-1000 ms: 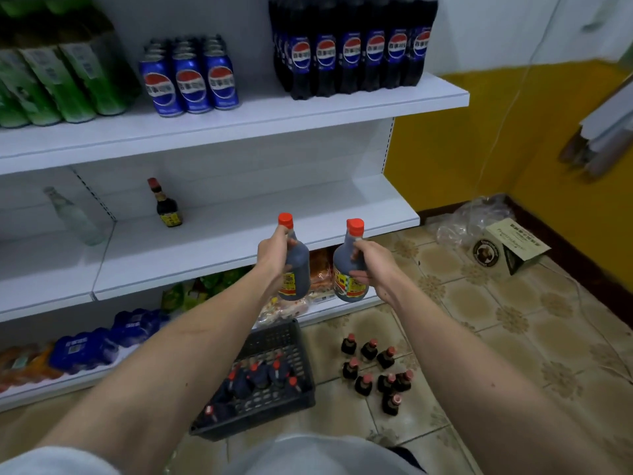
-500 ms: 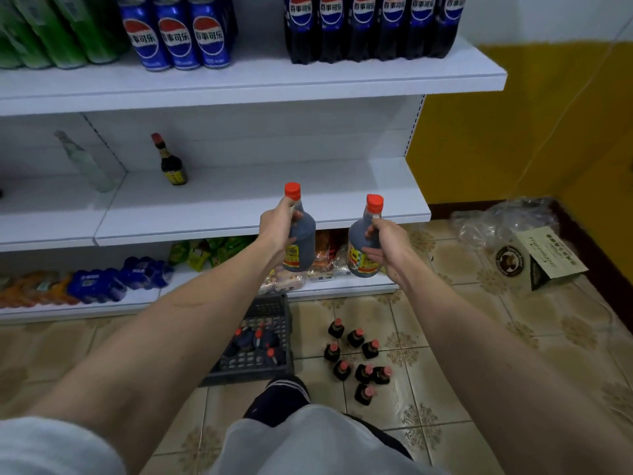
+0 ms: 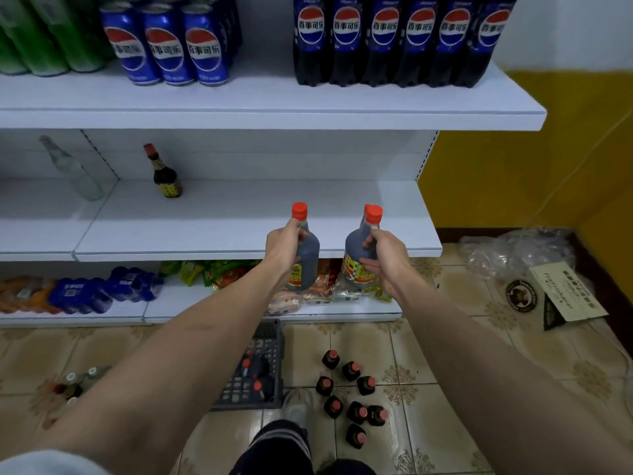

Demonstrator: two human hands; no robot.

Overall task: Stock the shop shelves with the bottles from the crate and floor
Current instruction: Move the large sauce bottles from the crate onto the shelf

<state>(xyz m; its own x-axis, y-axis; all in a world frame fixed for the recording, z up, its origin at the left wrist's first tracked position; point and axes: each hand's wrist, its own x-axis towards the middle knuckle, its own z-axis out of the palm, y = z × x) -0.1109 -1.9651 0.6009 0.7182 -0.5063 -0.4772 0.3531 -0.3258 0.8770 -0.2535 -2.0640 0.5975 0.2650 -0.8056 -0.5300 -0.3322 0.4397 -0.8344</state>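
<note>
**Two sauce bottles held upright at the middle shelf edge**

Nearest you, low in the frame, a cluster of small dark bottles [image 3: 349,395] stands on the tiled floor, red caps facing up at the camera, so their long axes run almost straight toward you. Just left of them sits the dark crate [image 3: 255,368]; your left forearm crosses in front of it and hides most of its contents, with only a few red caps showing. Further left on the floor, a few more bottles [image 3: 73,385] are blurred and hard to make out.

Farther out, your left hand [image 3: 282,250] is curled around the neck and shoulder of the left bottle [image 3: 305,258], which stands upright with its red cap on top, label low and partly covered by your wrist. Your right hand [image 3: 383,258] wraps the right bottle [image 3: 358,258] the same way, fingers round the neck and thumb side on the body; this one tips slightly, cap leaning right. Both bottles sit in front of the near edge of the middle shelf [image 3: 205,234], close beside each other but apart.

At the far back of that shelf one dark bottle [image 3: 164,173] stands upright, with a clear glass bottle [image 3: 73,169] well to its left. On the upper shelf, the cola cans [image 3: 168,46] and tall cola bottles [image 3: 394,39] are cut off at the top.
</note>
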